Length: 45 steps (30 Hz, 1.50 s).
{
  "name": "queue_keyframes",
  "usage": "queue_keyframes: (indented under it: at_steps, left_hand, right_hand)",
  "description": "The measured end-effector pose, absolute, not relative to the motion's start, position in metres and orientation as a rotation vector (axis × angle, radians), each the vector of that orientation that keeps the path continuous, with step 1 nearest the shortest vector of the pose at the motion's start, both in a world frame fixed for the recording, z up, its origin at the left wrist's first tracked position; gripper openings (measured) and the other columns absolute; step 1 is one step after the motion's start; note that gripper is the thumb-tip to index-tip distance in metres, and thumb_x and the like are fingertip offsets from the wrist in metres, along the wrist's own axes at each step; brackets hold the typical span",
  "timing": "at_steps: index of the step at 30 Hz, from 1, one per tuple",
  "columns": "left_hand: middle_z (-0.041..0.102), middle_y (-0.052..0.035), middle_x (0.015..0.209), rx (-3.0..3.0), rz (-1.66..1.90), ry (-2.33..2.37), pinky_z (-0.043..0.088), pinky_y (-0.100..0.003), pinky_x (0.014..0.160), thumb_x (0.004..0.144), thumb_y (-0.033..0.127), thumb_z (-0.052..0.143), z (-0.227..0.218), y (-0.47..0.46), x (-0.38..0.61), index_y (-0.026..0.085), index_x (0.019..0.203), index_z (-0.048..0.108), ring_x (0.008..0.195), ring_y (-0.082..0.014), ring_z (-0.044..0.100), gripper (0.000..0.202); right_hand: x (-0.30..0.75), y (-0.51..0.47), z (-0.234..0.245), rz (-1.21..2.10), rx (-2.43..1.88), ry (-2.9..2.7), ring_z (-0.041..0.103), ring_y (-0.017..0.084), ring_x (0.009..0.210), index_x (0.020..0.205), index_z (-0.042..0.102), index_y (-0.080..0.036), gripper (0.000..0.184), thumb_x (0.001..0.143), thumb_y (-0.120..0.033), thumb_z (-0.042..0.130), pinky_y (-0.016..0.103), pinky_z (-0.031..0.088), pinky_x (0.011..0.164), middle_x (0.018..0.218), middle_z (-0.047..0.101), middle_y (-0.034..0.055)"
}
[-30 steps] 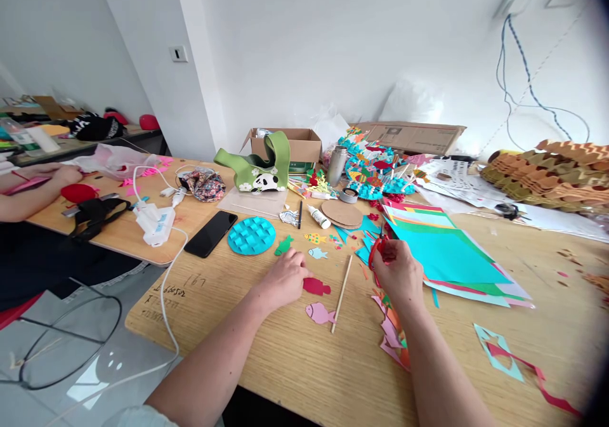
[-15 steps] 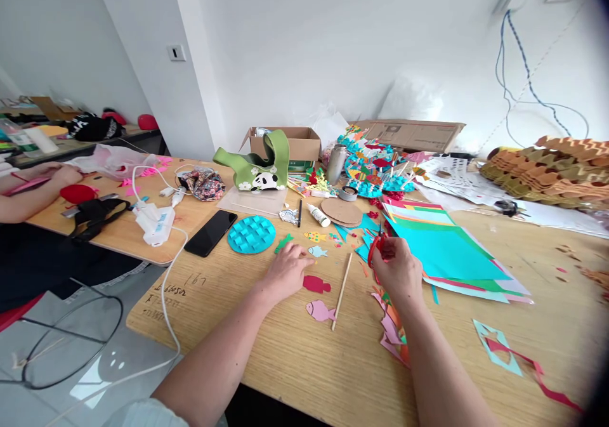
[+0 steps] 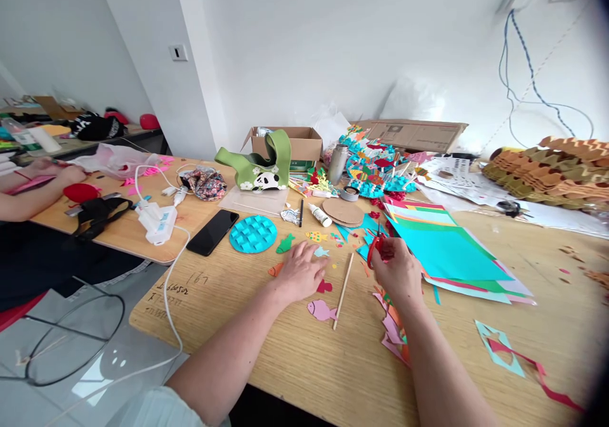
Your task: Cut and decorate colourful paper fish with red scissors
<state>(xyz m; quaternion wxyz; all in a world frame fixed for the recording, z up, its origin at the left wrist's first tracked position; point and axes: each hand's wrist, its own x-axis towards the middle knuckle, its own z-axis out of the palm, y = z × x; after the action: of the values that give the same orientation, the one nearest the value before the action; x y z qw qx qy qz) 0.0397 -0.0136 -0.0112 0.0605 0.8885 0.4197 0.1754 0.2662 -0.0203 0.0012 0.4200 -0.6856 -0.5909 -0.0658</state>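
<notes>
My left hand [image 3: 299, 273] lies low over the table with fingers spread, partly covering a red paper fish [image 3: 325, 286]. Around it are a pink paper fish [image 3: 321, 310], a light blue fish [image 3: 321, 251], a green fish [image 3: 286, 243], an orange fish [image 3: 275, 269] and a yellow spotted fish [image 3: 316, 236]. My right hand [image 3: 396, 267] is closed on red-handled scissors [image 3: 375, 250], their blades pointing away from me. A thin wooden stick [image 3: 343, 290] rests between my hands. Paper scraps [image 3: 391, 325] lie under my right wrist.
Coloured paper sheets [image 3: 451, 249] are stacked at right. A blue woven disc [image 3: 253, 234] and a phone [image 3: 212, 232] lie at left, near a power strip [image 3: 159, 223]. Glue [image 3: 320, 215], cardboard discs [image 3: 342, 212] and a green bag [image 3: 259, 167] stand farther back. Another person's hands [image 3: 57, 174] are at far left.
My left hand has shifted right and toward me over the red fish, uncovering the orange fish and more of the green one. My right hand keeps the scissors in nearly the same place.
</notes>
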Motion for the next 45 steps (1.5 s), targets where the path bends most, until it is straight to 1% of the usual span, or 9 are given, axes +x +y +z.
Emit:
queue_keyframes:
  at_steps: [4,8,13,19,27,30,35,39,45]
  left_hand:
    - [0.048,-0.0077,0.129,2.62,0.65,1.196,0.027,-0.047,0.107,0.084,0.028,0.056,-0.007,-0.013,0.028,0.026,0.119,0.06,0.124,-0.0267,0.031,0.035]
    - [0.056,-0.006,0.098,2.566,0.589,1.027,0.04,-0.038,0.093,0.073,0.043,0.069,-0.001,-0.017,0.018,0.024,0.098,0.071,0.102,-0.0225,0.045,0.032]
    - [0.055,-0.0036,0.083,2.619,0.518,0.971,0.04,-0.034,0.086,0.076,0.036,0.067,0.005,-0.021,0.018,0.026,0.087,0.073,0.093,-0.0205,0.046,0.017]
    - [0.057,-0.0043,0.099,2.661,0.495,1.081,0.038,-0.04,0.094,0.085,0.025,0.056,0.003,-0.019,0.017,0.029,0.109,0.066,0.101,-0.0212,0.045,0.027]
    - [0.058,-0.0032,0.108,2.664,0.565,1.098,0.037,-0.041,0.098,0.086,0.018,0.051,0.002,-0.02,0.016,0.028,0.112,0.063,0.106,-0.0212,0.044,0.031]
    - [0.057,-0.0031,0.11,2.641,0.59,1.049,0.035,-0.04,0.1,0.082,0.03,0.06,0.006,-0.022,0.017,0.029,0.112,0.063,0.108,-0.0218,0.043,0.031]
    - [0.045,-0.0074,0.131,2.626,0.48,0.952,0.029,-0.046,0.106,0.064,0.06,0.069,0.003,-0.027,0.021,0.029,0.127,0.052,0.126,-0.0293,0.032,0.072]
    - [0.033,-0.0083,0.143,2.641,0.379,0.953,0.022,-0.051,0.109,0.059,0.061,0.072,-0.002,-0.025,0.02,0.031,0.134,0.042,0.135,-0.0331,0.02,0.087]
    - [0.033,-0.0078,0.144,2.624,0.396,1.016,0.02,-0.051,0.11,0.064,0.055,0.071,-0.002,-0.018,0.012,0.032,0.134,0.042,0.136,-0.0327,0.018,0.079]
  right_hand:
    - [0.267,-0.02,0.003,-0.173,-1.711,-1.476,0.065,0.021,0.067,0.085,0.053,-0.021,0.02,0.075,-0.038,0.052,0.027,0.042,0.057,0.074,0.067,0.0049]
    - [0.267,-0.02,0.004,-0.15,-1.712,-1.464,0.064,0.021,0.066,0.084,0.052,-0.021,0.019,0.075,-0.038,0.053,0.027,0.043,0.058,0.073,0.067,0.0044]
    - [0.268,-0.021,0.005,-0.12,-1.703,-1.457,0.063,0.02,0.064,0.084,0.051,-0.021,0.018,0.075,-0.037,0.053,0.027,0.043,0.058,0.072,0.066,0.0038]
    - [0.267,-0.022,0.006,-0.114,-1.707,-1.454,0.063,0.019,0.065,0.083,0.052,-0.021,0.018,0.076,-0.037,0.054,0.027,0.043,0.058,0.072,0.066,0.0039]
    - [0.266,-0.022,0.006,-0.167,-1.686,-1.477,0.064,0.019,0.064,0.085,0.053,-0.021,0.017,0.075,-0.035,0.052,0.026,0.043,0.058,0.072,0.067,0.0043]
    - [0.266,-0.021,0.006,-0.15,-1.685,-1.475,0.064,0.02,0.066,0.084,0.052,-0.021,0.017,0.075,-0.036,0.052,0.027,0.044,0.059,0.072,0.067,0.0043]
    - [0.267,-0.021,0.004,-0.132,-1.7,-1.477,0.064,0.02,0.067,0.084,0.051,-0.021,0.017,0.076,-0.036,0.052,0.028,0.043,0.06,0.073,0.066,0.0044]
    - [0.266,-0.023,0.008,-0.095,-1.739,-1.531,0.063,0.02,0.065,0.081,0.049,-0.022,0.015,0.077,-0.036,0.052,0.027,0.041,0.059,0.072,0.066,0.0037]
    - [0.253,-0.027,0.015,0.105,-1.884,-1.933,0.059,0.018,0.055,0.077,0.048,-0.022,0.017,0.082,-0.038,0.049,0.025,0.03,0.049,0.063,0.063,0.0027]
